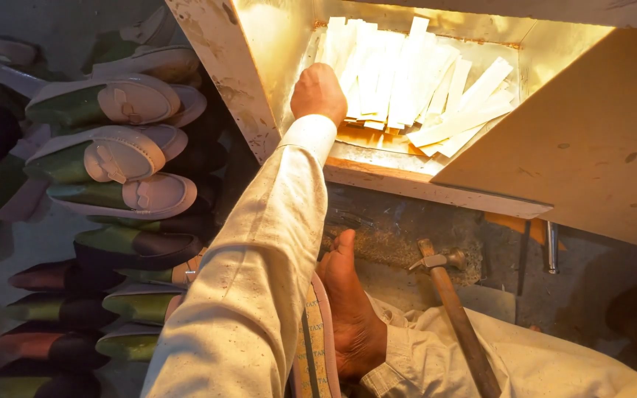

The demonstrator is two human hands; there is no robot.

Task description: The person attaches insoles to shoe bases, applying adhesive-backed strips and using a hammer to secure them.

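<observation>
The left hand [318, 92] reaches into the lit box [259, 44], closed beside pale strips [407, 81]; whether it pinches one, I cannot tell. The right hand [352, 313] presses flat on the shoe [317, 346]. Better to lift one strip only.

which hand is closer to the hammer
Right. The right hand rests on a shoe sole in the lap, just left of the hammer. The left hand is up inside the lit box, farther away.

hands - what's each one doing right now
Left hand: closed in a fist, reaching into the box by the strips.
Right hand: resting open on the shoe sole.
</observation>
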